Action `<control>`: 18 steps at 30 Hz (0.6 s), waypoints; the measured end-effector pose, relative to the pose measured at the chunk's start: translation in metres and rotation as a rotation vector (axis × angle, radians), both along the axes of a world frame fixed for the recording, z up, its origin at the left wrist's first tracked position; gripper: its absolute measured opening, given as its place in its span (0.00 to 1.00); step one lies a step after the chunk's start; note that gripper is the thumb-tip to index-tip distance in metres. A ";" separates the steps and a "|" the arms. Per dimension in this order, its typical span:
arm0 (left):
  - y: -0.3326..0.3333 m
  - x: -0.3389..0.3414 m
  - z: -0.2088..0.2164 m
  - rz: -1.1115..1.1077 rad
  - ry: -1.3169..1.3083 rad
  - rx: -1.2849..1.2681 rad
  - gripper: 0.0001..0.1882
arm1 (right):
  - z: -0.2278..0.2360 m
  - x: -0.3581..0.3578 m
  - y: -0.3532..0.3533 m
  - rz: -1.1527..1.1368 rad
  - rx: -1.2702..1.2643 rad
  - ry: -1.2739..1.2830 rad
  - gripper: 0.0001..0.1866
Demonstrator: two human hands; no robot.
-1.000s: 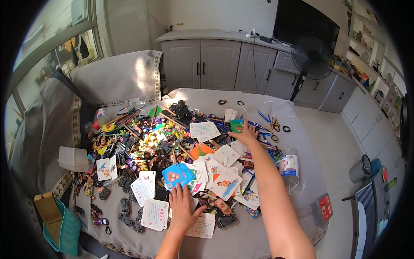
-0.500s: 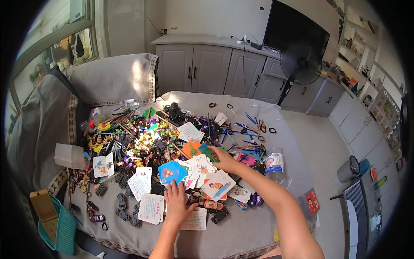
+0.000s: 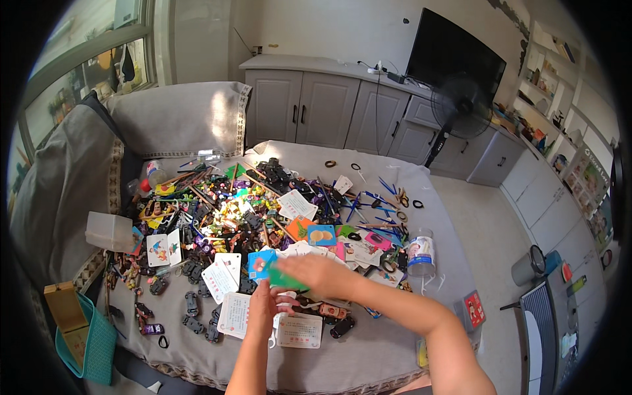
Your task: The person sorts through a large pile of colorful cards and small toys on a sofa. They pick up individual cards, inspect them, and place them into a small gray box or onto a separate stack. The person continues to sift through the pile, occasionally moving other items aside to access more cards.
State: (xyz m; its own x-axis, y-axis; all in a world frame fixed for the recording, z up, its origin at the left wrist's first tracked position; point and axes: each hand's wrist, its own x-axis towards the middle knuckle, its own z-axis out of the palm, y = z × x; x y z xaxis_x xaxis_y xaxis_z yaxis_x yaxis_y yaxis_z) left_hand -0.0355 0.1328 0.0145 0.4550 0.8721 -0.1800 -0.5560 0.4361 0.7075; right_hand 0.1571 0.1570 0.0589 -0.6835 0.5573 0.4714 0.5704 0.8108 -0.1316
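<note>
The grip of the right hand (image 3: 316,273) was closed on a green card (image 3: 284,279), fingers laid over its top and thumb hidden beneath, so the card sat flat and level above the heap. The left hand (image 3: 263,306) came up from below and met the same card at its near edge, its fingers curled against it; whether they pinched it or only steadied it could not be told. The card hung just over the near side of the pile, above the grey cloth (image 3: 368,349) covering the table.

Directly below the hands lay two white printed cards (image 3: 299,330), flat and side by side, probably set apart from the jumble. A blue picture card (image 3: 261,262) lay just left of the green one, and a square blue card (image 3: 322,235) sat farther back. Two small picture cards (image 3: 164,249) rested together at the left edge of the pile. Several dark toy cars (image 3: 192,304) were scattered along the near left; their count was unclear. One clear plastic jar (image 3: 421,252) stood upright to the right, one clear box (image 3: 108,232) sat far left, and one teal basket (image 3: 92,345) stood below the table's corner.
</note>
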 end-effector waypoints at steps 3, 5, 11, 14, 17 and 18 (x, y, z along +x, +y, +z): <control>0.002 0.004 -0.015 0.062 0.052 -0.093 0.14 | -0.025 -0.005 0.002 0.065 -0.203 -0.116 0.33; 0.006 -0.001 -0.027 0.176 0.082 -0.193 0.11 | 0.001 -0.003 0.011 0.052 -0.468 -0.199 0.37; 0.012 0.002 -0.031 0.292 0.190 -0.221 0.09 | -0.029 0.088 0.093 -0.295 -0.871 0.678 0.27; 0.012 0.006 -0.034 0.289 0.228 -0.205 0.09 | -0.079 0.153 0.170 -0.796 -0.312 0.791 0.27; 0.014 0.003 -0.036 0.303 0.251 -0.201 0.09 | -0.107 0.196 0.217 -1.039 -0.254 0.564 0.40; 0.014 0.002 -0.036 0.299 0.249 -0.205 0.09 | -0.113 0.207 0.224 -1.043 -0.287 0.624 0.42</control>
State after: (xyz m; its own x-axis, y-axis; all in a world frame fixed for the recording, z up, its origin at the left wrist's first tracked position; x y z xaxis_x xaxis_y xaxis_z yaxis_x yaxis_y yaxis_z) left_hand -0.0333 0.1466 -0.0220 0.1089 0.8937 -0.4352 -0.5025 0.4272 0.7517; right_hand 0.3638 0.3807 -0.0541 0.4424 0.8348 0.3278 0.7000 -0.0929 -0.7081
